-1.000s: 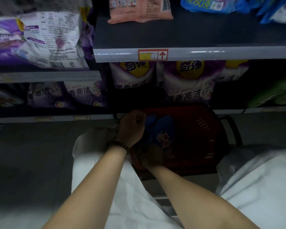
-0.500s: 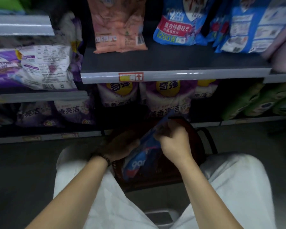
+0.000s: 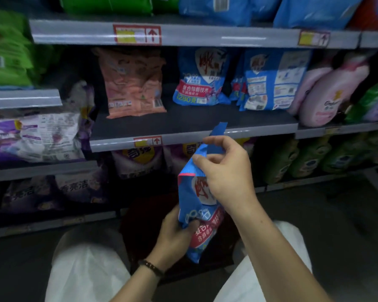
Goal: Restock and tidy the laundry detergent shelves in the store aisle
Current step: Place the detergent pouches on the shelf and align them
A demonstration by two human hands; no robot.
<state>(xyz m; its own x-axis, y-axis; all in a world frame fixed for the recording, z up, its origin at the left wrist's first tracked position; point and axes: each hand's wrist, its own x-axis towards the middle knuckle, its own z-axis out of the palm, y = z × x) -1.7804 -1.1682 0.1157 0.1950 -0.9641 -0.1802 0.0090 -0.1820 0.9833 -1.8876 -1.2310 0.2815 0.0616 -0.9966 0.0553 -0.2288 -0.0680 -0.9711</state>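
Observation:
A blue detergent bag with a red band stands upright between my hands, above a dark red basket on the floor. My right hand pinches the bag's top edge, just below the middle shelf's front rail. My left hand grips the bag's lower part, thumb across its front. On that shelf stand matching blue bags, with a bare stretch of shelf board in front of them.
A peach bag stands left of the blue ones, pink bottles to the right. Purple bags fill the lower shelves, green bags the upper left. My knees in white trousers flank the basket.
Both hands lifted the blue bag out of the basket and up toward the middle shelf. My view tilted upward, bringing the higher shelves into sight.

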